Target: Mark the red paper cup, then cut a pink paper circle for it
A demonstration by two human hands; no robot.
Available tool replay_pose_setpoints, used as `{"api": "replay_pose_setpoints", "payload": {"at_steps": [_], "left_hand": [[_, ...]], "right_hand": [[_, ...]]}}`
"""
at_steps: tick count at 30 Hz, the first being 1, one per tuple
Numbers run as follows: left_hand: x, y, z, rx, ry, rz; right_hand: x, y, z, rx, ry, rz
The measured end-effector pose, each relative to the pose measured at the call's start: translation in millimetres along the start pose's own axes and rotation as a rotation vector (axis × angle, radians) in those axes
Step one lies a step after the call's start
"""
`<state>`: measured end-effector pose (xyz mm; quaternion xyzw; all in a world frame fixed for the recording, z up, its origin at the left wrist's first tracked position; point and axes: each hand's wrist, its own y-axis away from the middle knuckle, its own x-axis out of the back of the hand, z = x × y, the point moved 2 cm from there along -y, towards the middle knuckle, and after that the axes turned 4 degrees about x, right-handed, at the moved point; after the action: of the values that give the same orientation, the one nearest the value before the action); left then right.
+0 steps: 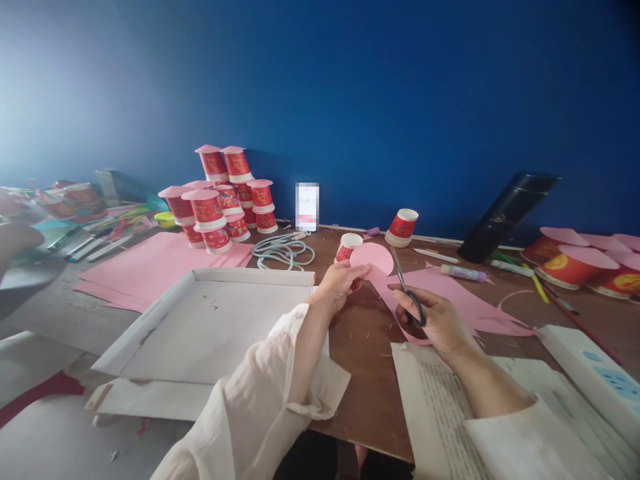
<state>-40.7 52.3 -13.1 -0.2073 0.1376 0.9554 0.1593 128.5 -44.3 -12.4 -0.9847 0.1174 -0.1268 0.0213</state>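
Note:
My left hand (340, 288) pinches the lower edge of a round pink paper disc (373, 259), held up over the table. In my right hand (437, 320) is a pair of scissors (413, 303) with dark handles, the blades pointing up beside the disc's right edge. Pink paper with cut edges (450, 293) lies under and beyond the scissors. Just behind the disc stands a red and white paper cup (346, 249), partly hidden by it. Another red paper cup (402, 228) stands further back by the wall.
Stacked red cups with pink paper tops (213, 212) stand back left, near pink sheets (150, 267), a coiled cable (283, 251) and a white box lid (215, 327). At right are a black bottle (505, 217), topped cups (580, 263), markers and a power strip (590, 363).

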Motion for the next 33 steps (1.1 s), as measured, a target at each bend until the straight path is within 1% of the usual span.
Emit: {"api": "replay_pose_setpoints", "payload": {"at_steps": [8, 12, 16, 23, 29, 33], "left_hand": [[0.9, -1.7, -1.1, -0.032, -0.031, 0.018], [0.1, -0.5, -0.7, -0.036, -0.046, 0.005], [-1.1, 0.9, 0.1, -0.034, -0.039, 0.000], [-0.3, -0.7, -1.5, -0.042, -0.052, -0.011], [-0.4, -1.0, -1.4, -0.064, -0.056, -0.006], [-0.7, -0.6, -0.4, -0.053, -0.062, 0.004]], "right_hand": [[-1.2, -1.0, 1.6, -0.023, -0.021, -0.026], [-2.5, 1.3, -1.9, -0.029, -0.017, -0.007], [-3.2, 2.1, -3.9, -0.001, -0.012, -0.009], [-1.6, 1.3, 0.7, -0.008, -0.028, -0.031], [-1.9, 0.5, 1.8, -0.012, -0.050, -0.026], [-0.9, -0.8, 1.9, -0.012, -0.027, -0.012]]}}
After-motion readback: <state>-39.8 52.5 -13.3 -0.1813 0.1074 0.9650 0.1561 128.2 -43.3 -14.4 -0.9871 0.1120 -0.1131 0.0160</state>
